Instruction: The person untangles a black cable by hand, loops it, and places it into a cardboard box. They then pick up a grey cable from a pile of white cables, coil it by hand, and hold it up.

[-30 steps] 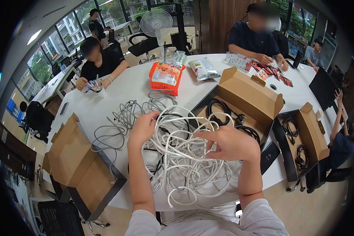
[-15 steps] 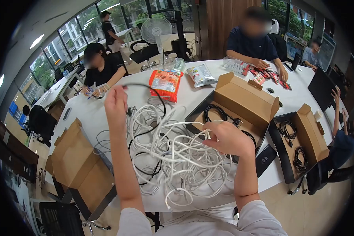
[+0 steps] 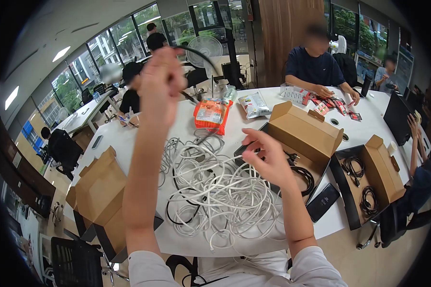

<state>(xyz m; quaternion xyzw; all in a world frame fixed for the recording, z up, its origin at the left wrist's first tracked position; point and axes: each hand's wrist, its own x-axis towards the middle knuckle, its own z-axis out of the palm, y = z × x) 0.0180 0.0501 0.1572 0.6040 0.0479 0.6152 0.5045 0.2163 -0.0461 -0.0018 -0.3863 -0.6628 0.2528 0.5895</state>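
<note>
My left hand [image 3: 164, 79] is raised high above the table, its fingers closed on a black cable [image 3: 202, 53] that arches out to the right; the hand is a little blurred. Under it lies a big tangle of white and grey cables [image 3: 225, 191], with a black cable [image 3: 176, 176] woven through its left side. Over the tangle's right side hovers my right hand [image 3: 266, 155], fingers curved and apart. Just beyond it, an open brown-and-black cardboard box [image 3: 304, 129] holds coiled black cables [image 3: 302, 179].
A second open box [image 3: 368, 191] with two black coils stands at right, beside a dark phone-like device [image 3: 323, 203]. Another open box [image 3: 100, 196] is at left. An orange bag [image 3: 211, 115] and a silver bag [image 3: 255, 105] lie at the back. A person [image 3: 316, 67] handles red packets opposite.
My left hand has risen and moved right, lifting the black cable higher over the tangle. My right hand has opened more and stays above the cables. The whole view has shifted slightly.
</note>
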